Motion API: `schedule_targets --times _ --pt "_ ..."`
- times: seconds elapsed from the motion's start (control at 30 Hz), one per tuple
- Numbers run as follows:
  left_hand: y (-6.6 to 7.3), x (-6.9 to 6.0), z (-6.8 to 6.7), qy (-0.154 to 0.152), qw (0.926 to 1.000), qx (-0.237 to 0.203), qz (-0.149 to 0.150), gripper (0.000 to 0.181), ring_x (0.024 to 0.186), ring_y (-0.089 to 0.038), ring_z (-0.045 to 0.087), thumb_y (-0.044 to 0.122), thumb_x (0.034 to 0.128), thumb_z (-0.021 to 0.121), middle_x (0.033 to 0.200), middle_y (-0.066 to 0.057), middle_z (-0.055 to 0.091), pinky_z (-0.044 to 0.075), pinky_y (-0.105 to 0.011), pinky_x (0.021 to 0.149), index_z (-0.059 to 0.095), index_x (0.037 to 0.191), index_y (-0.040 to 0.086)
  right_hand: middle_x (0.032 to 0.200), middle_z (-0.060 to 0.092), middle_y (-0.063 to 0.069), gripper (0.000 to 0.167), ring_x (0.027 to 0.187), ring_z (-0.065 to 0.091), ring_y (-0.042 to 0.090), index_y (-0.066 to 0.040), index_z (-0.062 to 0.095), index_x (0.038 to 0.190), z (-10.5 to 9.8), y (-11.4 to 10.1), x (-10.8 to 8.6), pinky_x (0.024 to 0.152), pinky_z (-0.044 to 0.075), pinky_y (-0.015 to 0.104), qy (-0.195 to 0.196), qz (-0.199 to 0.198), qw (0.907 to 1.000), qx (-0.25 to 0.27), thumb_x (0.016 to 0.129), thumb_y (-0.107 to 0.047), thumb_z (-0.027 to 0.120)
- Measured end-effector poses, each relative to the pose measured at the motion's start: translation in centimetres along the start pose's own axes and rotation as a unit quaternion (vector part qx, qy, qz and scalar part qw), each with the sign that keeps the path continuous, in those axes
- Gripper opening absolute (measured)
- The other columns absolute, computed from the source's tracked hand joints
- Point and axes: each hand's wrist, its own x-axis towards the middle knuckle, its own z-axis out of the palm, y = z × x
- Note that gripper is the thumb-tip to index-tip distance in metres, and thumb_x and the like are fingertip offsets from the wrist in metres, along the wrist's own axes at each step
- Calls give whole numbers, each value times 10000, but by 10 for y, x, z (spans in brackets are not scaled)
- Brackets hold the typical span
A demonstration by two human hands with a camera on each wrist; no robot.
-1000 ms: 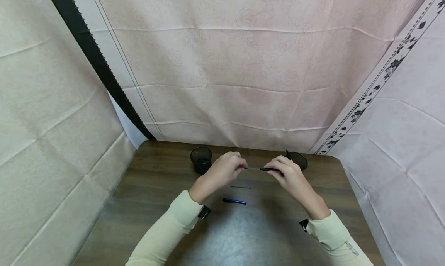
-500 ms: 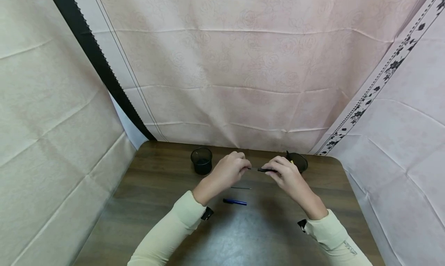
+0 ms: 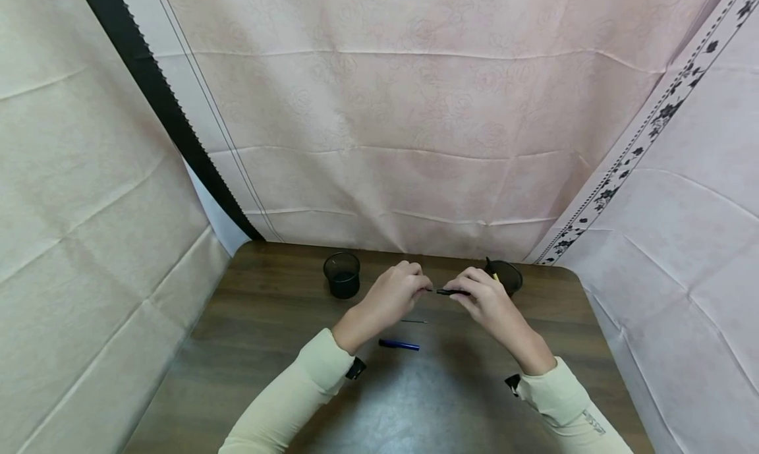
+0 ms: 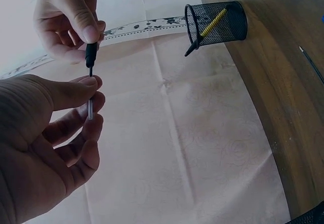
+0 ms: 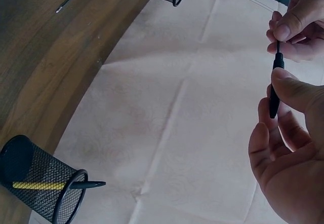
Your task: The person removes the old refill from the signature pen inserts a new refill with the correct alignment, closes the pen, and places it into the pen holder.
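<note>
Between thumb and fingertips, my left hand point(image 3: 391, 297) pinches a thin pen refill point(image 4: 90, 110), whose clear end sticks out below the fingers in the left wrist view. The refill's other end enters a black pen barrel point(image 5: 275, 95), tapered at its far end. My right hand point(image 3: 487, 299) pinches this barrel with thumb and fingers. Only a short length of refill shows between the two hands, which hover above the table's far part. Below them on the table lie another thin refill point(image 3: 415, 321) and a blue pen part point(image 3: 399, 344), both apart from the hands.
A black mesh cup point(image 3: 344, 286) stands at the back left of the wooden table point(image 3: 267, 348). Behind my right hand is a second mesh cup point(image 3: 511, 277), holding a yellow and black pen point(image 4: 212, 24). Cloth curtains point(image 3: 379, 111) enclose the table's back and sides.
My left hand has moved slightly right and my right hand slightly left, so the gap between them has narrowed. Less of the refill shows outside the black barrel.
</note>
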Motion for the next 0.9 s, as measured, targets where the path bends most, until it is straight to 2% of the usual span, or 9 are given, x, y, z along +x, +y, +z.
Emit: schedule_targets --times 0.23,0.5,0.67,0.9 --pt "0 -2 0 90 9999 117 -14 109 830 -124 594 192 924 797 924 34 661 506 -218 717 804 1031 178 992 679 -34 250 933 627 135 -135 770 1007 0 -1 0 775 497 303 -58 115 9999 0 814 8 840" --pt "-7 -6 -1 340 9993 -68 -110 370 912 -159 629 316 880 842 1041 -11 687 536 -271 764 753 1182 123 986 680 -20 247 893 624 145 -131 760 1006 2 -1 -2 735 474 309 85 224 9997 9 821 16 831" --pt "-16 -11 -3 342 9982 -127 -474 527 994 -193 633 409 863 843 1092 -16 684 552 -349 849 694 1287 134 1001 687 -4 221 911 630 157 -107 749 1010 2 1 -2 748 480 292 231 309 9992 35 841 20 813" --pt "-24 -23 2 -45 9911 -588 -1192 559 1065 -222 604 425 887 817 1185 -59 673 544 -388 897 659 1340 138 986 690 -22 244 816 605 89 -117 745 1022 3 4 -7 691 490 229 362 561 9978 44 844 39 807"
